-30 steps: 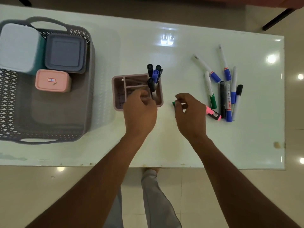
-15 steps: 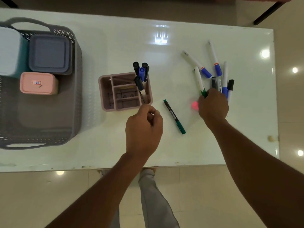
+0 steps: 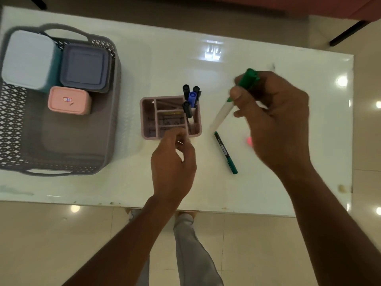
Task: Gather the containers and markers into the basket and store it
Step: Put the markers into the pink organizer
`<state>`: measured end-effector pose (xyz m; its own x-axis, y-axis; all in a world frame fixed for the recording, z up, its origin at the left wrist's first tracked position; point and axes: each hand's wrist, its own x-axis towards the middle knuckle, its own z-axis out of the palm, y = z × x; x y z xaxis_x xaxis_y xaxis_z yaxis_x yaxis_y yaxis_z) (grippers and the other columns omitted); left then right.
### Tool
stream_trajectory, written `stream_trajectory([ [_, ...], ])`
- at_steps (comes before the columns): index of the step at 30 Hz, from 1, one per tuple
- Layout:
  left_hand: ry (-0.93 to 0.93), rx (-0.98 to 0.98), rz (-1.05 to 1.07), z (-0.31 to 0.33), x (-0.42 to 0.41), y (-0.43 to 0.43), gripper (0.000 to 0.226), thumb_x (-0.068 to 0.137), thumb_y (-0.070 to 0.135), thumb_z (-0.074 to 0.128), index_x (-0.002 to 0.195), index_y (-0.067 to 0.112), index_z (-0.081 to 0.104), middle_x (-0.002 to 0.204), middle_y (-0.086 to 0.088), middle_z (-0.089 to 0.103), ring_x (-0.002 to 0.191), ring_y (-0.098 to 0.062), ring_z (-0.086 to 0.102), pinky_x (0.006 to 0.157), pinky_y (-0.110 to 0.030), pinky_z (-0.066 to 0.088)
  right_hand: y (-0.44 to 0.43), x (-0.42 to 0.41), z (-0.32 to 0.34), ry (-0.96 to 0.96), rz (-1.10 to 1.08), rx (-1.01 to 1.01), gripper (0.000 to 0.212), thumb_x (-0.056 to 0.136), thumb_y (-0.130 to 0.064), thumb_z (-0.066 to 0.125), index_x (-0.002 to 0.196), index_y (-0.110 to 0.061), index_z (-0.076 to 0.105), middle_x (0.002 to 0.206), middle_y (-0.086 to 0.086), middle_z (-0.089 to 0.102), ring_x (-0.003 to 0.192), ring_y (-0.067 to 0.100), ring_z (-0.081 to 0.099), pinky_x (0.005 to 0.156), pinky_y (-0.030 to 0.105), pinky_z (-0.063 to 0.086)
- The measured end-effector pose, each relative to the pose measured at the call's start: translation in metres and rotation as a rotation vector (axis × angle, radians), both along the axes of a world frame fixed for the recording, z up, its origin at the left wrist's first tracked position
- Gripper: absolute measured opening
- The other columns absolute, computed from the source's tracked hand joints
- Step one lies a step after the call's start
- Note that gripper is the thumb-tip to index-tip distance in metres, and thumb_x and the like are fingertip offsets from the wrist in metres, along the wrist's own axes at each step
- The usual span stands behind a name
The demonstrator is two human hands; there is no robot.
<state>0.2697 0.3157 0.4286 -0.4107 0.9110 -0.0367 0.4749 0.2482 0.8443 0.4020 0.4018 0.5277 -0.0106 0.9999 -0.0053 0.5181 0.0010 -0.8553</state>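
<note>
A grey woven basket [image 3: 112,112] sits at the table's left, holding a pale blue container [image 3: 28,58], a grey-lidded one [image 3: 84,68] and a small pink one [image 3: 69,100]. A pink divided organizer [image 3: 148,118] stands mid-table with several markers [image 3: 190,98] upright in its right compartment. My left hand [image 3: 173,159] rests at the organizer's front edge, fingers curled, with nothing visible in them. My right hand [image 3: 276,118] is raised to the right, holding a white marker with a green cap [image 3: 224,112]. A thin green pen [image 3: 225,152] lies on the table. The other loose markers are hidden behind my right hand.
A pink highlighter [image 3: 249,140] peeks out beside my right hand. The glossy white table [image 3: 165,62] ends near my legs; tiled floor lies below. A dark chair leg [image 3: 348,33] shows at top right.
My right hand picked the green-capped marker from the pile and lifted it left toward the organizer. My left hand moved back up to the organizer's front edge.
</note>
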Motion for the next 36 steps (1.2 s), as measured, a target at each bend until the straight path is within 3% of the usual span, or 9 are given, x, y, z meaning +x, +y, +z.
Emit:
stream_trajectory([
  [7, 0.056, 0.002, 0.195, -0.009, -0.068, 0.012, 0.038, 0.091, 0.024, 0.065, 0.124, 0.014, 0.049, 0.113, 0.004, 0.057, 0.097, -0.009, 0.056, 0.080, -0.030, 0.053, 0.006, -0.109, -0.025, 0.048, 0.118, 0.037, 0.025, 0.092, -0.021, 0.065, 0.115, -0.009, 0.066, 0.099, -0.005, 0.071, 0.085, 0.000, 0.065, 0.080, 0.003, 0.048],
  [13, -0.105, -0.157, -0.022, -0.023, -0.099, 0.033, 0.065, 0.091, 0.027, 0.064, 0.147, 0.014, 0.034, 0.147, -0.001, 0.045, 0.131, -0.015, 0.046, 0.108, -0.041, 0.044, 0.018, -0.151, -0.072, -0.174, 0.188, -0.124, 0.027, 0.095, -0.027, 0.061, 0.120, -0.017, 0.063, 0.102, -0.001, 0.072, 0.090, 0.010, 0.067, 0.088, 0.025, 0.053],
  [15, -0.142, -0.170, -0.093, -0.023, -0.101, 0.036, 0.064, 0.092, 0.025, 0.060, 0.148, 0.014, 0.032, 0.148, 0.001, 0.045, 0.133, -0.011, 0.044, 0.110, -0.035, 0.041, 0.017, -0.149, -0.079, -0.241, 0.139, -0.160, 0.029, 0.097, -0.025, 0.058, 0.125, -0.017, 0.060, 0.106, 0.002, 0.071, 0.093, 0.012, 0.067, 0.089, 0.023, 0.051],
  [17, -0.206, -0.156, -0.132, -0.021, -0.104, 0.037, 0.054, 0.090, 0.019, 0.060, 0.140, 0.020, 0.039, 0.134, 0.020, 0.052, 0.121, 0.011, 0.046, 0.099, -0.010, 0.039, 0.015, -0.146, -0.082, -0.257, 0.082, -0.159, 0.028, 0.097, -0.017, 0.054, 0.125, -0.015, 0.061, 0.103, 0.002, 0.071, 0.089, 0.012, 0.067, 0.086, 0.021, 0.052],
  [20, -0.208, -0.141, -0.153, -0.020, -0.109, 0.041, 0.056, 0.088, 0.013, 0.063, 0.136, 0.028, 0.040, 0.121, 0.032, 0.052, 0.109, 0.023, 0.044, 0.084, 0.007, 0.033, 0.006, -0.140, -0.082, -0.255, -0.017, -0.139, 0.026, 0.097, -0.012, 0.051, 0.119, -0.015, 0.064, 0.089, -0.008, 0.067, 0.073, -0.001, 0.062, 0.068, 0.001, 0.042],
  [23, -0.119, -0.215, -0.152, -0.022, -0.113, 0.044, 0.069, 0.090, 0.024, 0.066, 0.148, 0.020, 0.030, 0.150, 0.003, 0.041, 0.132, -0.007, 0.043, 0.105, -0.021, 0.036, -0.015, -0.128, -0.083, -0.148, -0.120, -0.119, 0.020, 0.096, -0.010, 0.054, 0.110, -0.016, 0.066, 0.087, -0.018, 0.064, 0.072, -0.015, 0.061, 0.064, -0.004, 0.043],
  [25, -0.072, -0.227, -0.129, -0.022, -0.113, 0.041, 0.068, 0.089, 0.026, 0.067, 0.147, 0.019, 0.032, 0.150, 0.000, 0.040, 0.133, -0.017, 0.043, 0.106, -0.033, 0.040, -0.030, -0.114, -0.083, -0.116, -0.216, -0.095, 0.016, 0.095, -0.012, 0.057, 0.105, -0.016, 0.068, 0.087, -0.016, 0.066, 0.074, -0.006, 0.065, 0.064, 0.004, 0.049],
  [32, -0.022, -0.163, -0.099, -0.018, -0.104, 0.063, 0.047, 0.095, 0.016, 0.058, 0.140, 0.010, 0.046, 0.140, -0.009, 0.049, 0.126, -0.023, 0.051, 0.104, -0.044, 0.045, -0.054, -0.012, -0.108, -0.248, -0.623, -0.192, 0.017, 0.090, -0.009, 0.057, 0.101, -0.015, 0.069, 0.079, -0.009, 0.068, 0.065, 0.005, 0.064, 0.069, 0.033, 0.060],
  [36, 0.057, -0.175, -0.116, -0.029, -0.105, 0.080, 0.032, 0.093, 0.019, 0.062, 0.124, 0.008, 0.061, 0.124, -0.009, 0.063, 0.115, -0.022, 0.058, 0.097, -0.034, 0.046, -0.064, 0.033, -0.145, -0.473, -0.295, -0.496, 0.028, 0.091, -0.015, 0.061, 0.118, -0.011, 0.064, 0.109, 0.005, 0.069, 0.091, 0.017, 0.062, 0.082, 0.025, 0.046],
])
